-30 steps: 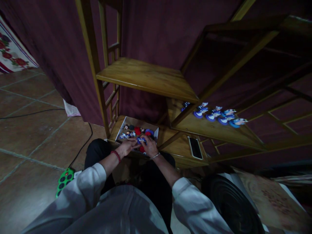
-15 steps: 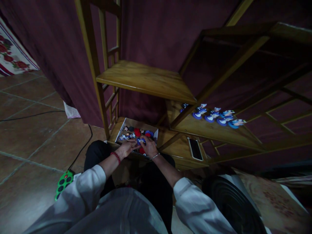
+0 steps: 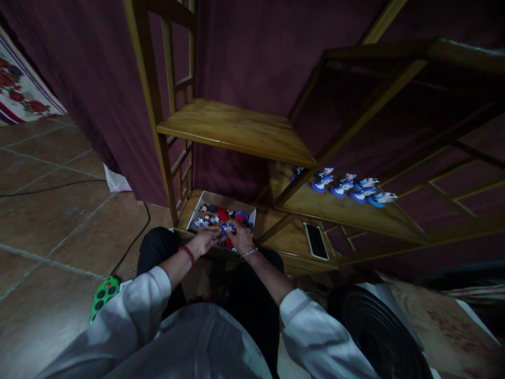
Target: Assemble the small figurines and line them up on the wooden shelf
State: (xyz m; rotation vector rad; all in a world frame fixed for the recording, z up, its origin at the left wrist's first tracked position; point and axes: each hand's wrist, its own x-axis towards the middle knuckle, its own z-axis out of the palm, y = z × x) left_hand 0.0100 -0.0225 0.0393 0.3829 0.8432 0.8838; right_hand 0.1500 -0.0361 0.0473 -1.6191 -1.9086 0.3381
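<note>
A small blue-and-white figurine (image 3: 228, 229) on a round blue base is pinched in the fingers of my right hand (image 3: 241, 240), above the front of a white box (image 3: 202, 202). My left hand (image 3: 205, 240) is beside it, fingers stretched toward the figurine's base; whether they touch it I cannot tell. Inside the box lie several more figurines (image 3: 205, 221), blue-and-white ones at the left and red pieces (image 3: 222, 213) in the middle. My hands cover part of the box's front.
The box stands on the low board of a wooden shelf unit (image 3: 236, 129). Several blue figurines (image 3: 342, 188) stand on a shelf to the right. A phone (image 3: 316, 242) lies below them. A green device with black round pads (image 3: 104, 296) is on the floor at left.
My right hand and the figurine have shifted only slightly, and more of the figurine shows between the fingers. My left hand stays nearly where it was.
</note>
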